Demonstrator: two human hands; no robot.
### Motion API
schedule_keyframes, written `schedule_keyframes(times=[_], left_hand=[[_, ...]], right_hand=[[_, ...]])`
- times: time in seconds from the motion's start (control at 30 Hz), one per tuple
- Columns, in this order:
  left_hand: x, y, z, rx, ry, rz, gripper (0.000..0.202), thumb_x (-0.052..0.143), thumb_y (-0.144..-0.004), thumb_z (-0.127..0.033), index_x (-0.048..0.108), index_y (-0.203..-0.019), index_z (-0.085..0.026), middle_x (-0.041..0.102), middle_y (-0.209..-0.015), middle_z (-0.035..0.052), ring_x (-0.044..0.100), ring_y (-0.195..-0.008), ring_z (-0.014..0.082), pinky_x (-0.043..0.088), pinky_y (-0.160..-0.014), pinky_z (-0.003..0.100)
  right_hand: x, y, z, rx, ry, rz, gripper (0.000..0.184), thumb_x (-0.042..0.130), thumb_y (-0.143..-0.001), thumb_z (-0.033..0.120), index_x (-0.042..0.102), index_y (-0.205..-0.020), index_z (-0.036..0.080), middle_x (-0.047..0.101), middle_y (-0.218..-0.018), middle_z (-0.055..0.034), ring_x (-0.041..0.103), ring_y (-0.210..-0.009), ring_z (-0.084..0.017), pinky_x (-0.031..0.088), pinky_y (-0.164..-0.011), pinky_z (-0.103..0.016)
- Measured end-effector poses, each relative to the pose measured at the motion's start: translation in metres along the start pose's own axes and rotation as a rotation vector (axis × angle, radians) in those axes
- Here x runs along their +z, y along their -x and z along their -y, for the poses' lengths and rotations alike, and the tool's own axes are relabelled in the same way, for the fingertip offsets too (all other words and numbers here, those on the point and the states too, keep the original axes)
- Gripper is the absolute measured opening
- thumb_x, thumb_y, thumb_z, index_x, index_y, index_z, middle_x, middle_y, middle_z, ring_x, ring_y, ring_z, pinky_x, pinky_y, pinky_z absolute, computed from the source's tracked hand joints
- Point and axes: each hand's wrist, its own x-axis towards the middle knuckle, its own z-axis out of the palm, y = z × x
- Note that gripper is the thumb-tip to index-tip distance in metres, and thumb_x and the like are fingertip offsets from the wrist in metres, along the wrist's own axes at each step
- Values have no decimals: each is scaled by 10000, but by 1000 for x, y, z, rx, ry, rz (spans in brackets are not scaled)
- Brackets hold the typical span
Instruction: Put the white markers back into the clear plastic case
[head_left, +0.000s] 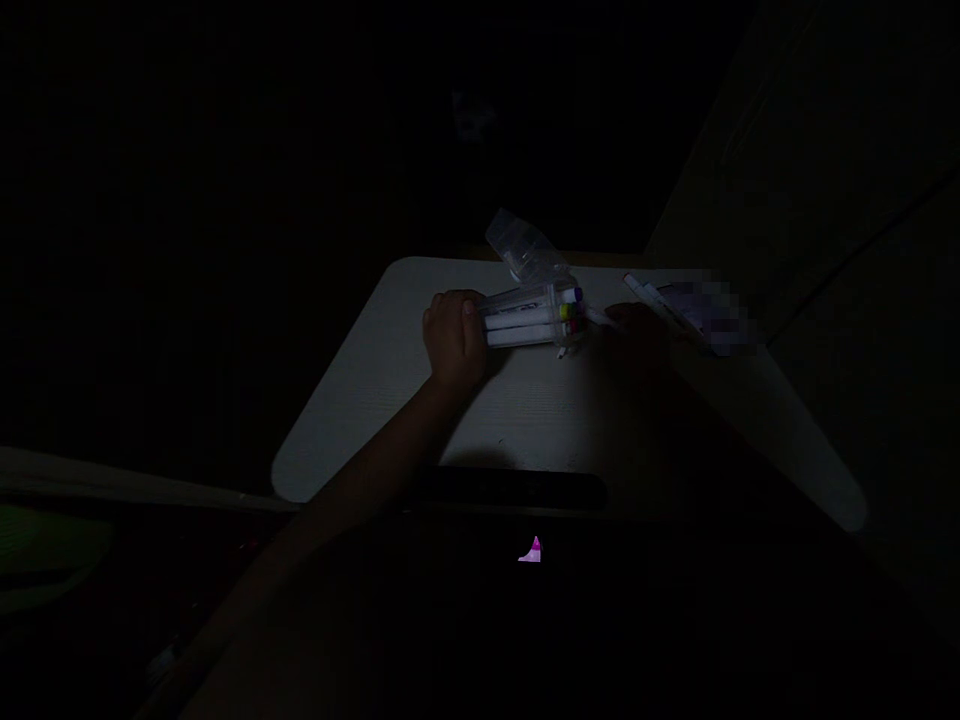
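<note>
dimly lit, we grip a clear marker case (529, 318) at its end in our left hand (452, 338), while our right hand (637, 330), in shadow beside its open end, has a grasp we cannot tell; steadying the case firmly seems wise on the desk (360, 400).

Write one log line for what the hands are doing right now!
left hand: grips clear marker case | right hand: dim, touching a marker at case mouth | surface: white table

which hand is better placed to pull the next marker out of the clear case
Probably the right hand: it sits dim at the coloured-cap end of the clear plastic case of white markers, touching one marker. The left hand grips the case's closed end.
</note>
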Motion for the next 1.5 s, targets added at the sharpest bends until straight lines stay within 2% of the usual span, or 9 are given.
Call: schedule_keyframes(times=[0.2,0.4,0.57,0.7,0.97,1.1,1.23,1.4,1.5], left_hand=[[0,-1,1,-18,7,19,662,92,-1032,-560,636,-951,-191,661,-909,141,592,-904,271,420,-832,438],[1,0,1,-32,-11,14,661,90,-1030,-570,633,-959,-199,656,-919,135,603,-914,265,435,-846,433],[1,0,3,-10,-14,30,682,80,-1036,-545,650,-968,-177,656,-921,148,591,-913,276,423,-851,441],[2,0,4,-25,10,27,641,105,-1039,-541,639,-966,-194,650,-927,132,583,-918,265,416,-861,431],[0,1,2,-34,0,18,656,85,-1036,-560,629,-949,-205,654,-908,128,594,-902,264,419,-839,426],[0,1,2,-26,2,3,685,64,-1028,-583,625,-948,-198,655,-908,128,596,-900,265,422,-830,424],[1,1,2,-28,15,-12,686,56,-1027,-584,619,-947,-201,655,-913,124,593,-901,260,418,-830,419],[1,-1,0,-35,9,3,687,59,-1023,-593,619,-941,-203,652,-911,130,587,-901,263,416,-832,422],[0,-2,-1,-42,11,5,678,70,-1024,-593,622,-945,-207,656,-916,127,594,-908,260,422,-833,416]], right_hand=[[-5,1,-2,-5,-150,-103,332,510,-870,201,681,-1148,139,704,-1248,-136,645,-1185,-251,475,-1085,-407],[-7,-2,0,-9,-250,-307,333,562,-870,252,607,-1194,189,714,-1196,-107,653,-1150,-236,507,-1039,-410],[-20,-5,9,-90,-581,-651,451,604,-858,347,507,-1257,160,662,-1168,-145,667,-1050,-227,552,-948,-403],[-42,-4,15,-283,-691,-891,415,631,-853,397,487,-1201,225,614,-1100,-69,670,-1024,-204,544,-980,-429],[-72,12,38,-407,-706,-959,431,633,-902,562,469,-1220,321,603,-1065,0,718,-973,-191,574,-945,-418],[-68,16,50,-484,-714,-1026,321,603,-937,538,526,-1136,299,671,-914,45,732,-844,-158,573,-989,-446],[-60,15,51,-506,-750,-1016,263,659,-911,424,558,-1113,288,673,-863,39,720,-876,-172,611,-811,-398],[-51,12,45,-373,-757,-879,391,584,-891,564,492,-1149,284,674,-889,21,671,-712,-155,584,-669,-374],[-43,8,42,-333,-790,-832,407,565,-885,543,465,-1150,252,675,-888,7,610,-620,-120,553,-615,-336]])
